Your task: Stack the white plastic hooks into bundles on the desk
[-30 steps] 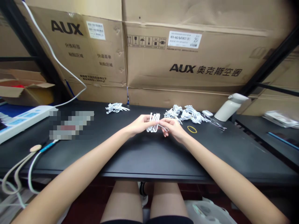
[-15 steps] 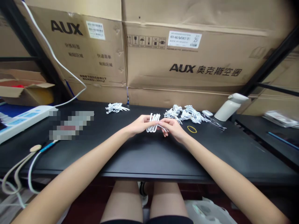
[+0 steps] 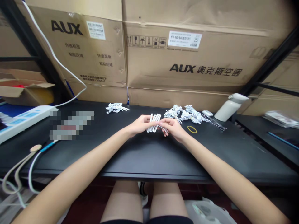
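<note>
Between my hands, above the black table, is a row of white wire hooks lying side by side. My left hand pinches the row from the left, thumb in front. From the right, the closed fingers of my right hand grip the ends of the hooks, partly hiding them. Behind and to the left lies a loose pile of white hooks. Several bundled white hooks lie beyond my right hand. A yellow rubber band rests to its right.
A pale bottle stands at the back right, near a thin dark-framed object. Large cardboard boxes wall off the back. On the left are a white power strip, cables and an open carton.
</note>
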{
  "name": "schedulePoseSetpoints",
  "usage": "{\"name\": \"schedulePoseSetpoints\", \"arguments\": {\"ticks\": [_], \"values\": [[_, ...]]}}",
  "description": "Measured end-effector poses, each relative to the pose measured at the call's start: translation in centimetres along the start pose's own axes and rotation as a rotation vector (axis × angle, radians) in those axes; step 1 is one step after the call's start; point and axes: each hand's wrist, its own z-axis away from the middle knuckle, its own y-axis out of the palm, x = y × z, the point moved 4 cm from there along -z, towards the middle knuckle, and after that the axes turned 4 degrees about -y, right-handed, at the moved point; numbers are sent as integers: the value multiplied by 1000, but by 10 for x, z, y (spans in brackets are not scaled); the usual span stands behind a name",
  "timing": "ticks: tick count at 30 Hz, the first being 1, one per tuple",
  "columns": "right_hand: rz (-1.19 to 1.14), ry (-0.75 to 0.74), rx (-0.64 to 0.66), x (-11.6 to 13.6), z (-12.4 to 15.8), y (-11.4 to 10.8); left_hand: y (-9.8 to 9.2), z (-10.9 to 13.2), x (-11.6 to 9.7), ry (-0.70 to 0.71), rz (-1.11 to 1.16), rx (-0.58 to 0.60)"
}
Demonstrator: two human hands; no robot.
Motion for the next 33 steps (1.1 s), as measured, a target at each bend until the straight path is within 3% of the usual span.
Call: {"name": "schedulePoseSetpoints", "arguments": {"ticks": [33], "values": [[43,-8,2,-3,-1,0,0,1,-1,-9,-69,-23]]}}
